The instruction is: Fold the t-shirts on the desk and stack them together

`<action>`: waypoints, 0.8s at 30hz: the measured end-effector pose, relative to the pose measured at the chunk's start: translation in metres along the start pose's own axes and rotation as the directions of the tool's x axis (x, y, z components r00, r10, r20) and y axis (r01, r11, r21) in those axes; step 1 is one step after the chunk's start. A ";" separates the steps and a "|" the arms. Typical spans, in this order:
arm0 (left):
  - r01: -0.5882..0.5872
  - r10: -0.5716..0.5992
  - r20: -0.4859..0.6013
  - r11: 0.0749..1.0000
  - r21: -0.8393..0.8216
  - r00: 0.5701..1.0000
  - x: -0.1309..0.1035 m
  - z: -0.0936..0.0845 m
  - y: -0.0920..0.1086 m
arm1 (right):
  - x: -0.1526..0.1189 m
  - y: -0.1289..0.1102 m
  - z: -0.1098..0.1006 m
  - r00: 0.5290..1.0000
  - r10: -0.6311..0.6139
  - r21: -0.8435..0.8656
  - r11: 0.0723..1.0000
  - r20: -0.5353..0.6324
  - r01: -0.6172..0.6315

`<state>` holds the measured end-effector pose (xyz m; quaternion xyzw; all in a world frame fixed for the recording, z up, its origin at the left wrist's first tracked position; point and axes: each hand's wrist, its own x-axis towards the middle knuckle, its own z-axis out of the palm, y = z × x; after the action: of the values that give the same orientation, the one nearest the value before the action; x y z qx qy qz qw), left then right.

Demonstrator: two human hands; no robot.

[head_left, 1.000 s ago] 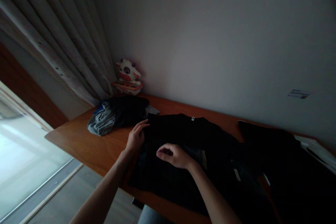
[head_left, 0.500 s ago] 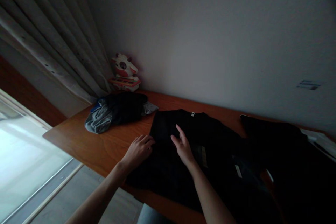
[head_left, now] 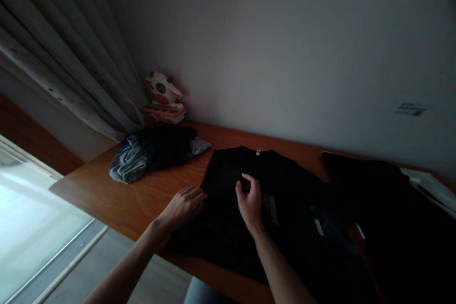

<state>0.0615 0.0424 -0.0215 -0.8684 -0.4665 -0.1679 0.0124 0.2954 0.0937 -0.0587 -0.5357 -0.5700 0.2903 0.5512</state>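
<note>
A black shirt (head_left: 228, 232) lies spread over the table, with a small white tag at its neckline. My left hand (head_left: 187, 204) is closed on the shirt's left edge; its fingertips are partly hidden against the dark cloth. Over the middle of the shirt is my right hand (head_left: 250, 202), thumb and index finger bent towards each other with a gap between them and nothing visible there. Whether this hand touches the cloth I cannot tell. Two pale label-like patches show on the dark fabric to its right.
On the wooden table (head_left: 153, 194), a crumpled heap of black and grey clothes (head_left: 160, 149) lies at the back left. Behind it stands a cow-shaped toy keyboard (head_left: 164, 99). More dark clothing (head_left: 366, 175) covers the right side. A curtain (head_left: 71, 57) hangs at the left.
My right hand's thumb and index finger have drawn closer together and curled. My left hand stays at the shirt's left edge. The whole view has shifted slightly.
</note>
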 end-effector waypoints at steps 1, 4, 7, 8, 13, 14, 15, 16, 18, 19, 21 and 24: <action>-0.016 0.017 0.032 1.000 -0.002 0.999 0.002 -0.003 0.001 | 0.000 0.000 0.000 1.000 -0.006 -0.011 1.000 -0.011 0.006; -0.017 0.022 0.101 0.998 -0.053 0.995 0.014 -0.011 0.002 | 0.001 0.002 0.001 0.998 -0.030 -0.020 0.999 -0.059 0.029; 0.068 -0.063 0.044 0.988 -0.137 0.997 0.038 -0.006 -0.002 | 0.001 0.003 0.001 0.995 -0.069 -0.015 0.998 -0.072 0.068; 0.094 -0.094 0.005 0.985 -0.148 0.996 0.047 0.000 -0.005 | 0.001 0.003 0.001 0.994 -0.082 -0.014 0.997 -0.067 0.081; 0.161 -0.162 -0.020 0.985 -0.067 0.987 0.095 0.041 -0.033 | 0.000 0.000 -0.002 0.993 -0.088 -0.010 0.996 -0.074 0.088; 0.183 -0.182 0.019 0.982 -0.054 0.983 0.101 0.048 -0.038 | 0.000 0.000 -0.002 0.993 -0.087 -0.015 0.996 -0.082 0.086; 0.219 -0.216 0.064 0.975 -0.041 0.974 0.106 0.055 -0.041 | 0.000 0.000 -0.002 0.992 -0.087 -0.023 0.996 -0.089 0.085; 0.264 -0.260 0.107 0.964 -0.024 0.960 0.110 0.060 -0.042 | 0.000 0.001 -0.002 0.992 -0.087 -0.035 0.996 -0.092 0.085; 0.349 -0.348 0.154 0.937 0.020 0.925 0.112 0.069 -0.043 | -0.001 0.004 0.000 0.992 -0.089 -0.075 0.994 -0.092 0.082; 0.375 -0.376 0.152 0.926 0.038 0.914 0.112 0.072 -0.043 | -0.001 0.006 0.001 0.992 -0.089 -0.098 0.992 -0.089 0.080; 0.388 -0.392 0.120 0.920 0.058 0.912 0.110 0.077 -0.042 | -0.003 0.007 0.002 0.994 -0.081 -0.153 0.986 -0.070 0.070; 0.383 -0.389 0.090 0.921 0.073 0.917 0.108 0.081 -0.041 | -0.007 0.001 -0.003 0.998 -0.019 -0.277 0.960 0.063 0.036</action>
<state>0.1051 0.1668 -0.0706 -0.7661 -0.6329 -0.1096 -0.0215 0.2972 0.0864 -0.0608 -0.5909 -0.6288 0.2154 0.4572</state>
